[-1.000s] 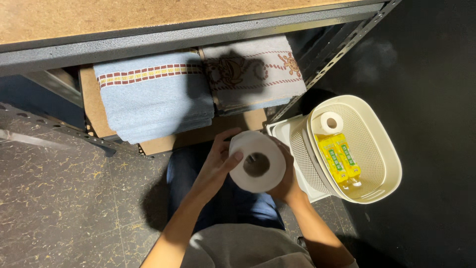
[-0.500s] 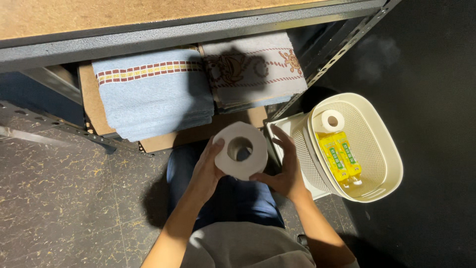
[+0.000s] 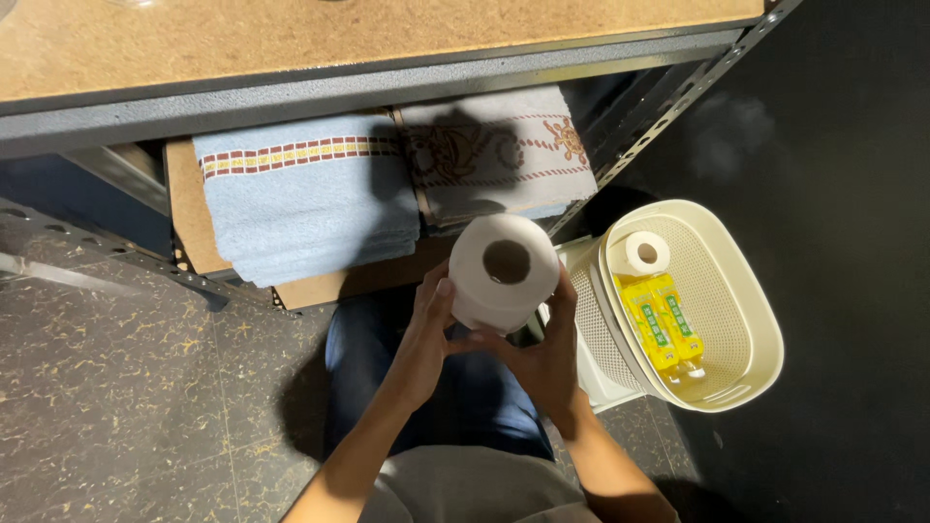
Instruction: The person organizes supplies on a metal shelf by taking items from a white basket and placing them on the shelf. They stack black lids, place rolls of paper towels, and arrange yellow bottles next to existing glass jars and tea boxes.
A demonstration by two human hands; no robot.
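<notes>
In the head view, both hands hold 1 white toilet paper roll (image 3: 504,273) above the person's lap, in front of a low shelf. The left hand (image 3: 426,339) is closed around the roll's left side, and the right hand (image 3: 544,353) grips it from below and from the right. The hollow core of the roll faces the camera. On the shelf lie 2 folded towels: a blue towel (image 3: 300,199) and, beside it, a grey patterned towel (image 3: 499,155). To the right stands a cream basket (image 3: 751,320) with a smaller paper roll (image 3: 639,254) and 2 yellow packs (image 3: 664,324) inside.
</notes>
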